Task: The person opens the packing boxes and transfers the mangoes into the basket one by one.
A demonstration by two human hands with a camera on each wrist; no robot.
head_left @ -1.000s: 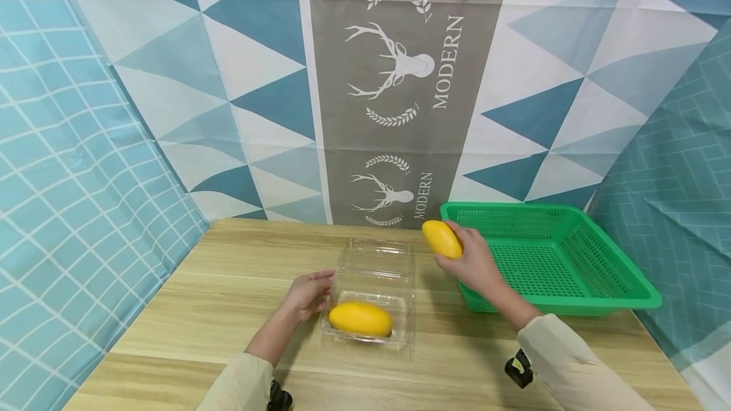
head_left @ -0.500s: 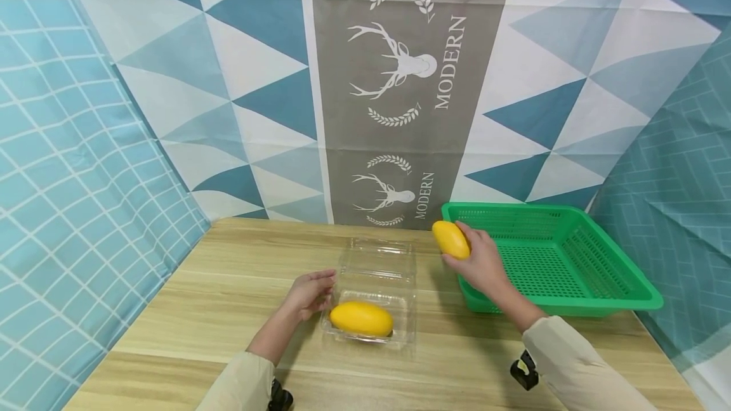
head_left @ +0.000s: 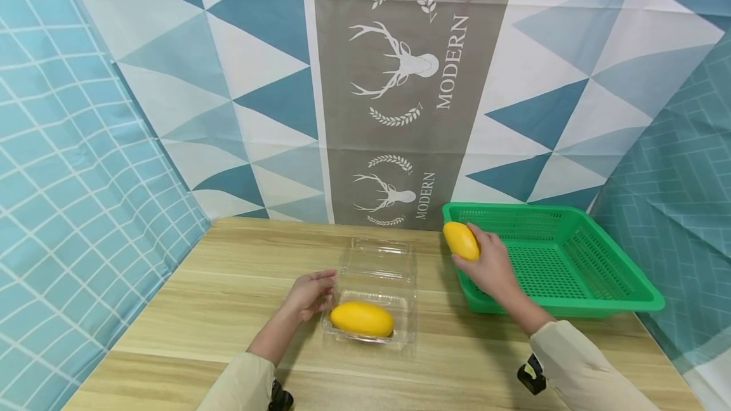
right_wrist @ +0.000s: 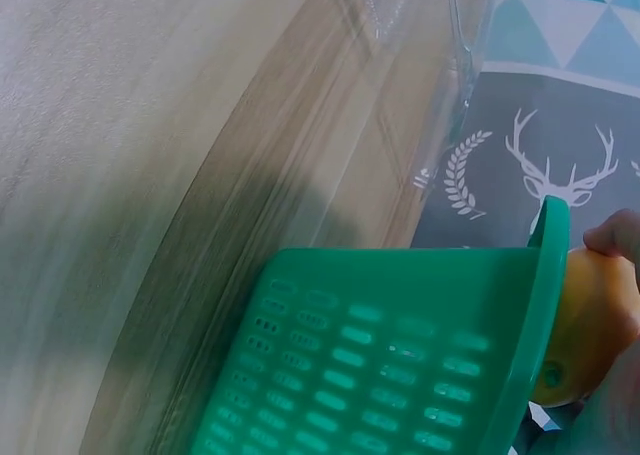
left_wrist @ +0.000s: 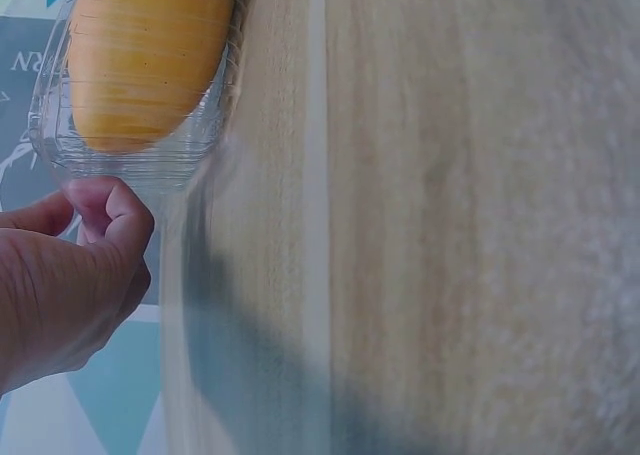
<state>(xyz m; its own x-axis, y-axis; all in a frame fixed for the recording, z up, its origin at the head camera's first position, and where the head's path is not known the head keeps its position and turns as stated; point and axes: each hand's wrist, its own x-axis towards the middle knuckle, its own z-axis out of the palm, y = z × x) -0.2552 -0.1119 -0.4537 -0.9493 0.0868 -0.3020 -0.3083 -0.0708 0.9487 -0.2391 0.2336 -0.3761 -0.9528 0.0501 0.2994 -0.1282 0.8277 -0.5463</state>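
I have the right hand grasping a yellow fruit at the left rim of the green basket. Left hand pinches the clear container by its edge; second yellow fruit inside.

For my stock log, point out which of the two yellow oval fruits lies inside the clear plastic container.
The yellow oval fruit nearest the left hand lies in the clear plastic container; the other yellow fruit is gripped in the right hand.

Head view bright | wrist views dimmer | soft shadows on tabletop
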